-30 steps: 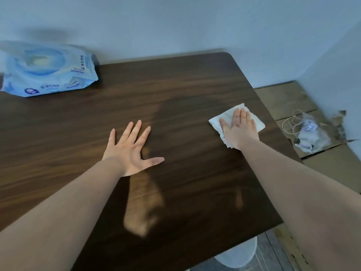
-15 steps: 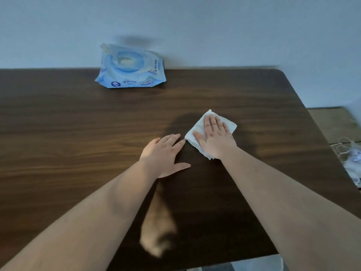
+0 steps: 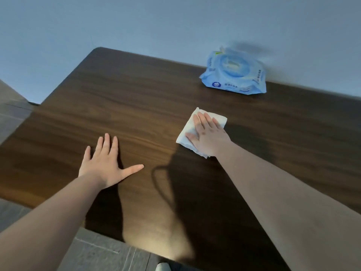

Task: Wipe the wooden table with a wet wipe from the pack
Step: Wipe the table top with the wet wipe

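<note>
A dark wooden table (image 3: 136, 106) fills most of the view. My right hand (image 3: 207, 137) presses flat on a white wet wipe (image 3: 188, 132) in the middle of the table, fingers pointing away from me. My left hand (image 3: 105, 165) lies flat on the bare wood to the left, fingers spread, holding nothing. The blue wet-wipe pack (image 3: 234, 75) lies at the far edge of the table against the wall, beyond my right hand.
A pale wall (image 3: 175, 22) runs behind the table. The table's rounded far left corner (image 3: 97, 50) is in view. Grey floor tiles (image 3: 97, 251) show past the near and left edges.
My right hand slid the wipe leftward across the table, from its right edge to the middle. My view swung left. My left hand's fingers have spread again.
</note>
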Available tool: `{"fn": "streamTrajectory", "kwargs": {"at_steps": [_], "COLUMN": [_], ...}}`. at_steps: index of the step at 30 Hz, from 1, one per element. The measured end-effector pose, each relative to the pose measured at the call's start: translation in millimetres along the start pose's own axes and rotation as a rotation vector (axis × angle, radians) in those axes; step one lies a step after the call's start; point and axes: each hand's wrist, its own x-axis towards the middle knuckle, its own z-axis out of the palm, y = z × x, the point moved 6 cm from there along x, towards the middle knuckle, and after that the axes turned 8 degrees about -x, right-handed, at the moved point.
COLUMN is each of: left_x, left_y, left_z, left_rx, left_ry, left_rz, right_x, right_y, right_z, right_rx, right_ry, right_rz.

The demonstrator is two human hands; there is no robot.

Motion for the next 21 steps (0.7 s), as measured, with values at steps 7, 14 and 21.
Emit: {"fn": "streamTrajectory", "kwargs": {"at_steps": [7, 14, 21], "left_x": [4, 10, 2], "left_y": [-54, -56, -55], "left_z": [10, 14, 12], "left_rx": [-0.097, -0.110, -0.234], "left_ry": [0.020, 0.040, 0.094], "left_rz": [0.055, 0.079, 0.147], "right_x": [68, 118, 130], "right_y": [-127, -239, -276], "right_z": [-19, -38, -44], "right_rx": [-0.025, 0.002, -0.022], "right_ry": [0.034, 0.069, 0.100], "right_rz": [-0.170, -0.301, -0.364]}}
